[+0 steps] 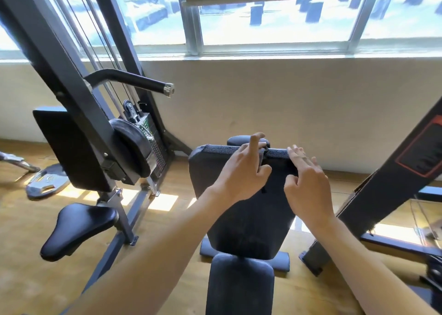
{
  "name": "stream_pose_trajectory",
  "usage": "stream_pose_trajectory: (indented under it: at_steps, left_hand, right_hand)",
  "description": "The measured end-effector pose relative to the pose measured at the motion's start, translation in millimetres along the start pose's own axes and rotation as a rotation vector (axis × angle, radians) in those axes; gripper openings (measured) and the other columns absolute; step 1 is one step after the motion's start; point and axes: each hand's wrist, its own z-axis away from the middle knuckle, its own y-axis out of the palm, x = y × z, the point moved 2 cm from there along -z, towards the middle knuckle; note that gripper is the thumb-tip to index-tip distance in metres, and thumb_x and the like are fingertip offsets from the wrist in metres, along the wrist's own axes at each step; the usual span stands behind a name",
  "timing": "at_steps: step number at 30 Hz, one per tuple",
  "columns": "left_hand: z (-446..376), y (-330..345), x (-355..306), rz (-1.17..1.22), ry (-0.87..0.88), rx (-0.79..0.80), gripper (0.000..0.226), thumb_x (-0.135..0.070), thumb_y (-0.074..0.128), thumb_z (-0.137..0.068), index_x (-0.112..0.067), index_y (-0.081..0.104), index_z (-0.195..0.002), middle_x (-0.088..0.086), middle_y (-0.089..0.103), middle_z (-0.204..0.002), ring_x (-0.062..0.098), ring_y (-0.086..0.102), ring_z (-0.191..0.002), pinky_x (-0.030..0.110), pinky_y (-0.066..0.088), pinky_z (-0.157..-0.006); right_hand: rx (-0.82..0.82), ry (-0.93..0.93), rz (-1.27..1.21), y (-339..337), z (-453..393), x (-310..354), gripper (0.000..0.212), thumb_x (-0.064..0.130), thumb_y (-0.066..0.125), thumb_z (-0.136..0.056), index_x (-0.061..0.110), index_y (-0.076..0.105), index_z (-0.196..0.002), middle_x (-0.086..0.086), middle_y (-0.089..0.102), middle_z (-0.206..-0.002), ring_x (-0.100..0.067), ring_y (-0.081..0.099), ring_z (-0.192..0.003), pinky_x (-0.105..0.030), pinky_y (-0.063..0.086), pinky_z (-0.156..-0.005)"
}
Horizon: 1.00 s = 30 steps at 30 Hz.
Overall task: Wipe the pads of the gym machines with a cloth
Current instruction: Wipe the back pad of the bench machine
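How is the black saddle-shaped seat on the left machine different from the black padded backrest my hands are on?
The saddle-shaped seat is smooth, glossy and untouched; the padded backrest looks matte, with a textured top edge. The seat is small and rounded; the backrest is long and rectangular, under the left hand and right hand. Both are black.

Both hands sit at the top edge of the back pad [241, 209] of a bench. The left hand [241, 171] pinches a dark cloth [264, 155] there; the right hand [308, 183] rests on the pad, fingers extended. A seat pad [239, 283] lies below.
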Motion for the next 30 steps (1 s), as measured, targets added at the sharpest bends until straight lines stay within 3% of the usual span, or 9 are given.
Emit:
stream_pose_trajectory:
  at_steps: [3,8,11,14,16,19,21,27,30]
  left_hand:
    - [-0.8,-10.7,12.0,0.003,0.038,0.061,0.061,-0.014,0.057,-0.087,-0.019,0.028,-0.141,0.007,0.053,-0.148,0.023,0.040,-0.141,0.039,0.025,-0.123]
    - [-0.9,-13.6,38.8,0.015,0.104,0.040,0.070,-0.042,0.072,-0.090,-0.022,0.031,-0.144,0.004,0.057,-0.143,0.020,0.050,-0.133,0.036,0.039,-0.114]
    - [-0.3,-16.9,50.1,-0.116,0.136,-0.085,0.073,-0.061,0.068,-0.086,-0.021,0.043,-0.143,-0.001,0.056,-0.145,0.017,0.044,-0.138,0.037,0.030,-0.121]
    - [-0.6,-15.4,58.7,-0.237,0.161,-0.119,0.081,-0.076,0.049,-0.085,-0.019,0.052,-0.142,-0.002,0.052,-0.152,0.017,0.037,-0.147,0.035,0.016,-0.128]
    - [-0.2,-12.7,62.0,-0.268,0.178,-0.119,0.083,-0.075,0.046,-0.086,-0.016,0.053,-0.145,0.000,0.052,-0.153,0.017,0.038,-0.148,0.036,0.013,-0.129]
    - [0.4,-12.5,65.5,-0.250,0.217,-0.134,0.077,-0.060,0.066,-0.087,-0.012,0.053,-0.146,0.004,0.053,-0.153,0.020,0.041,-0.148,0.035,0.015,-0.128]
    - [1.2,-12.5,68.2,-0.248,0.236,-0.133,0.082,-0.062,0.070,-0.084,-0.013,0.052,-0.147,0.004,0.053,-0.153,0.020,0.042,-0.147,0.037,0.017,-0.129]
    - [1.2,-10.3,74.1,-0.313,0.274,-0.090,0.102,-0.077,0.068,-0.077,-0.015,0.041,-0.154,0.001,0.044,-0.160,0.018,0.033,-0.151,0.038,0.013,-0.129]
    - [1.8,-10.3,74.7,-0.360,0.287,-0.079,0.107,-0.076,0.069,-0.077,-0.014,0.037,-0.157,0.003,0.039,-0.163,0.019,0.028,-0.154,0.036,0.008,-0.130]
  right_hand:
    - [-0.029,-0.025,-0.079,11.2,3.8,25.5,0.055,0.009,0.043,-0.094,0.012,0.054,-0.148,-0.005,0.050,-0.155,-0.022,0.043,-0.146,-0.033,0.029,-0.122]
    - [-0.041,0.006,-0.098,21.4,7.0,47.7,0.046,0.020,0.052,-0.106,0.015,0.050,-0.151,-0.002,0.050,-0.154,-0.017,0.045,-0.145,-0.028,0.030,-0.119]
    - [-0.019,0.028,-0.058,26.8,6.1,53.9,0.045,0.026,0.051,-0.107,0.015,0.051,-0.150,-0.001,0.051,-0.153,-0.015,0.045,-0.144,-0.024,0.029,-0.117]
    - [-0.005,0.054,-0.018,32.2,1.9,58.5,0.042,0.029,0.048,-0.108,0.014,0.057,-0.145,-0.002,0.057,-0.148,-0.015,0.050,-0.140,-0.020,0.029,-0.114]
    - [-0.007,0.076,0.040,35.5,-1.6,62.2,0.044,0.034,0.050,-0.106,0.013,0.058,-0.144,-0.004,0.060,-0.145,-0.018,0.054,-0.137,-0.024,0.033,-0.114]
    - [0.004,0.100,0.077,41.9,-5.7,68.4,0.054,0.045,0.062,-0.099,0.013,0.059,-0.143,-0.005,0.062,-0.143,-0.022,0.056,-0.133,-0.036,0.043,-0.112]
    - [-0.009,0.092,0.052,43.1,-7.6,68.6,0.057,0.047,0.070,-0.094,0.015,0.061,-0.140,-0.004,0.064,-0.140,-0.022,0.059,-0.129,-0.037,0.047,-0.109]
    - [-0.072,-0.075,0.062,40.4,-13.0,61.6,0.035,0.024,0.074,-0.094,0.014,0.070,-0.127,-0.003,0.073,-0.122,-0.019,0.068,-0.114,-0.035,0.052,-0.104]
    - [-0.148,-0.114,0.051,26.4,-23.8,53.8,0.028,0.009,0.072,-0.093,0.015,0.074,-0.120,0.001,0.074,-0.117,-0.017,0.066,-0.109,-0.017,0.042,-0.100]
